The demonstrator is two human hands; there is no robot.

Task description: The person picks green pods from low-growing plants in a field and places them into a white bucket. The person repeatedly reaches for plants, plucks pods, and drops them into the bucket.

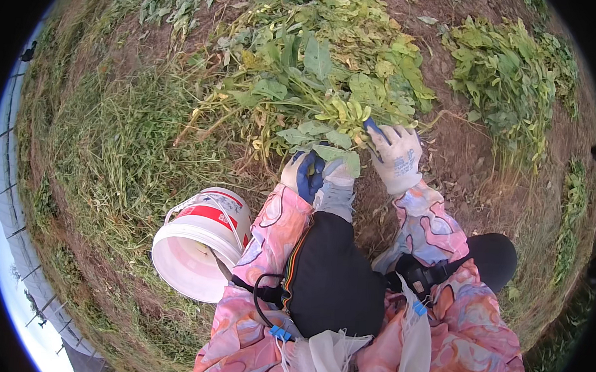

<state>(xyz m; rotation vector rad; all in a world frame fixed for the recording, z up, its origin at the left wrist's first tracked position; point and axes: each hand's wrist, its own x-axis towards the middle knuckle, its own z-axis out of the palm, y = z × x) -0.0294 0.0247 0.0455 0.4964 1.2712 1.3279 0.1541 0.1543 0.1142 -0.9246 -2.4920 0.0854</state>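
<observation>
Cut bean plants with green pods point(350, 113) lie in a leafy heap point(335, 61) before me. My right hand point(398, 153), in a white glove with a blue palm, is at the right side of the pod cluster, thumb and fingers at the pods; whether it grips one is unclear. My left hand point(306, 171), gloved alike, is curled below the plants, beside a broad green leaf and my shoe point(337, 190). Its fingers are bent inward, and what they hold, if anything, is hidden.
A white plastic bucket with a red band point(198, 231) lies tilted at my left, its mouth towards me. Another pile of leafy bean plants point(505, 80) lies on the soil at the upper right. Cut weeds point(119, 126) cover the ground at left. A black bag point(341, 279) hangs at my front.
</observation>
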